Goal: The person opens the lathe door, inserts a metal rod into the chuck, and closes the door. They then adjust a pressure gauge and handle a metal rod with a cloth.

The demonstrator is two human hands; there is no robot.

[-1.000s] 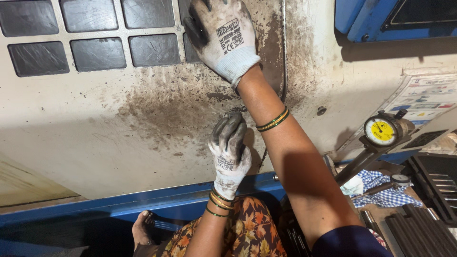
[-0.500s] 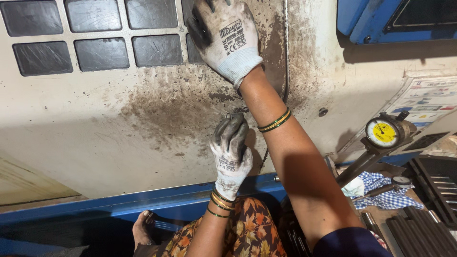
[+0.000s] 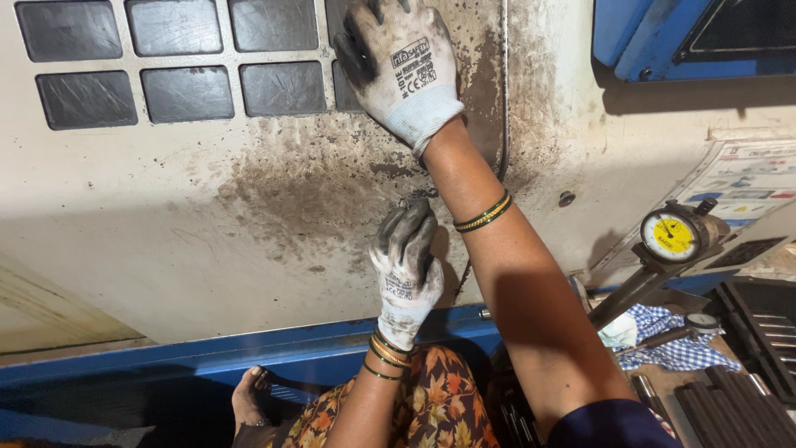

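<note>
Little has moved since the earlier frames: both gloved hands keep their places on the machine panel point(image 3: 166, 241), only the view has drifted a touch.

The right hand point(image 3: 402, 62) lies flat against the panel, fingers spread and pressed on it, gripping nothing; its fingertips run off the top edge of the view. The left hand point(image 3: 406, 261) is lower, fingers bunched together and curled upward against the grimy patch point(image 3: 315, 187); whether they pinch something small there I cannot tell. Both gloves are white-backed with dark, dirty palms and a small printed mark on the back. Green and gold bangles point(image 3: 483, 212) ring the right forearm, more sit at the left wrist.

The cream panel slopes away from the viewer, its long side running left to right. Dark square tiles point(image 3: 186, 93) sit in two rows at upper left, just left of the right hand. A thin vertical seam point(image 3: 504, 91) runs just right of that hand. A blue ledge point(image 3: 249, 357) bounds the panel below; wide bare room lies left of the hands.

To the right stands a dial gauge point(image 3: 672, 235) with a yellow round face on a slanted dark stem, near a checked blue cloth point(image 3: 676, 348). Above it a pale rectangular chart point(image 3: 746, 178) with coloured blocks is stuck on the wall. A blue housing point(image 3: 655, 41) fills the top right corner.
</note>
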